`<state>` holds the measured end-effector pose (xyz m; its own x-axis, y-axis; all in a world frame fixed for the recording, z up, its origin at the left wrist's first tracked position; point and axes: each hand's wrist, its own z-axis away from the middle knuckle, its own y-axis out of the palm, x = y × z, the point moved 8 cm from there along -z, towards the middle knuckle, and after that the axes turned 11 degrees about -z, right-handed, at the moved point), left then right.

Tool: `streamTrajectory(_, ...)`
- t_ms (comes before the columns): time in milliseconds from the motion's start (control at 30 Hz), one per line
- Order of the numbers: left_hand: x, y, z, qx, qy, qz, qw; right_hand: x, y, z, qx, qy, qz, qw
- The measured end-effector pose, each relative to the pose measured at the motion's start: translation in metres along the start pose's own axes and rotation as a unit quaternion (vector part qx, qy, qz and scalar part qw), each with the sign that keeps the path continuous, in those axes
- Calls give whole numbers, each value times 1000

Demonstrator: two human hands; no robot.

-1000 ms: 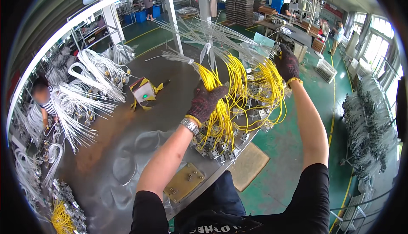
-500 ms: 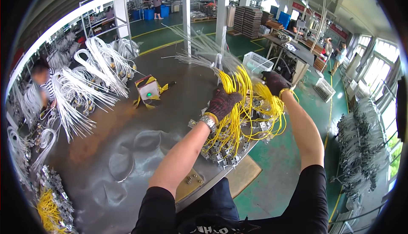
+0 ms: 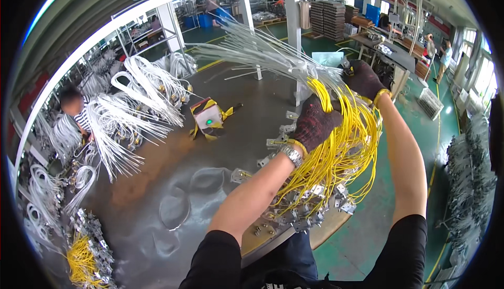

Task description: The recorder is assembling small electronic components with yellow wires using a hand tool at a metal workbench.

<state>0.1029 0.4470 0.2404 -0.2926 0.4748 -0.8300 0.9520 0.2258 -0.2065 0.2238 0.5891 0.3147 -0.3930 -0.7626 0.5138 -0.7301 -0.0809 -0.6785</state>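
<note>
A thick bundle of yellow cables [image 3: 354, 144] rises from the near right corner of the table. Its white, translucent-looking ends [image 3: 257, 52] fan out toward the far left. My left hand [image 3: 317, 123], in a dark knitted glove, is closed round the yellow part of the bundle. Higher up, my gloved right hand [image 3: 365, 81] grips the bundle's right side, near where yellow meets white; its fingertips are partly hidden. Small metal brackets [image 3: 315, 213] hang at the lower cable ends, some resting along the table edge.
A box with striped tape and a green button [image 3: 208, 121] stands on the metal table [image 3: 210, 152]. White cable bundles [image 3: 115, 115] lie at left, where a person in stripes [image 3: 79, 111] is. More yellow cables [image 3: 83, 260] lie near left. A dark cable rack [image 3: 470, 184] stands at right.
My right hand has come in toward my left, drawing the loose yellow strands at right into the bundle. The white ends lie closer together. The whole view has shifted.
</note>
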Motion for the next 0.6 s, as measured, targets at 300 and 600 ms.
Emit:
streamTrajectory(300,60,-41,31,-113,-130,-3,985,74,6,44,-200,-158,-46,966)
streamTrajectory(600,45,-75,65,-61,11,-81,995,151,86,120,3,-166,109,980)
